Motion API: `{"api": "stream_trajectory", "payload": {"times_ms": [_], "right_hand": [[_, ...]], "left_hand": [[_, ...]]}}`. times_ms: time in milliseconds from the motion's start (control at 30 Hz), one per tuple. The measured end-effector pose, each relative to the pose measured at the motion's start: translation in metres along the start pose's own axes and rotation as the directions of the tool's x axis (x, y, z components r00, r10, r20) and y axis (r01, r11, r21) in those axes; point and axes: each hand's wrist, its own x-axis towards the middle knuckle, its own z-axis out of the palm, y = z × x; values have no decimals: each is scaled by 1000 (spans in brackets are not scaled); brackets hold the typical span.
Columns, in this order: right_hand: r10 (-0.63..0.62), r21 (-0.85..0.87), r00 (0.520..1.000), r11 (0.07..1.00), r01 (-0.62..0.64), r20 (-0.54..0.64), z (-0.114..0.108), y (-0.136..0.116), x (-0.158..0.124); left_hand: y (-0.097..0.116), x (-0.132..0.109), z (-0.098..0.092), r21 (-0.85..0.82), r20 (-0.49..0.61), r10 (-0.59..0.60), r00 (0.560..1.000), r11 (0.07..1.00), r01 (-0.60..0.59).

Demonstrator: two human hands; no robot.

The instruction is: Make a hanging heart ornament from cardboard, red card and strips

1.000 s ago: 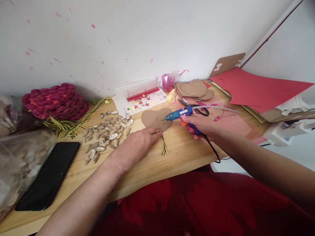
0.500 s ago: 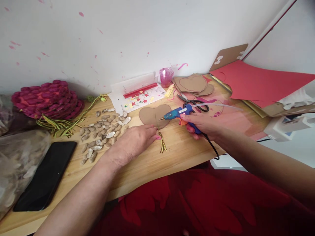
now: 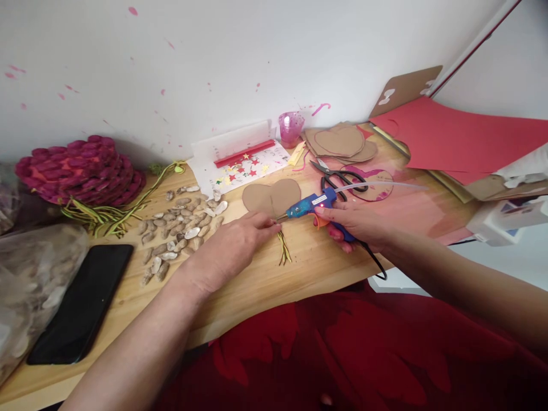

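Note:
My right hand [image 3: 357,222] is wrapped around a blue hot glue gun [image 3: 314,201], whose nozzle points left, close to my left fingertips. A clear glue stick [image 3: 372,185] sticks out of its back end. My left hand [image 3: 244,237] is closed, its fingertips together at the lower tip of a heart-shaped cardboard piece [image 3: 272,194]. A bundle of green and yellow cord [image 3: 283,249] comes out from under those fingertips onto the table. The fingers hide the upper end of the cord and the heart's point.
Peanut shells [image 3: 180,225] lie left, near a phone [image 3: 81,302] and a plastic bag [image 3: 34,285]. Black scissors [image 3: 342,177], cardboard hearts [image 3: 338,141] and a pink cup [image 3: 291,128] stand behind. Red card [image 3: 471,137] lies right; a stack of magenta shell-covered pieces [image 3: 81,171] sits left.
The glue gun's nozzle has come down from over the heart to beside my left fingertips. The left hand stays by the heart's tip, its fingers shifted slightly.

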Motion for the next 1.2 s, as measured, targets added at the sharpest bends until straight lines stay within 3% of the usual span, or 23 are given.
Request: {"api": "stream_trajectory", "payload": {"times_ms": [333, 533, 833, 1033, 1200], "right_hand": [[-39, -74, 999, 997, 38, -19, 3, -8, 5], [-55, -36, 998, 998, 53, -42, 5, -14, 7], [-9, -39, 1000, 999, 9, -4, 2, -4, 3], [-57, -33, 997, 998, 56, -48, 5, -12, 9], [-63, -58, 998, 996, 63, -2, 0, -10, 5]], "left_hand": [[2, 1, 2, -21, 5, -7, 1000, 1000, 8], [0, 1, 3, 38, -11, 37, 999, 999, -36], [2, 1, 2, 56, 0, 25, 1000, 998, -25], [1, 0, 3, 39, -9, 21, 1000, 999, -20], [3, 1, 2, 58, 9, 14, 1000, 998, -14]]}}
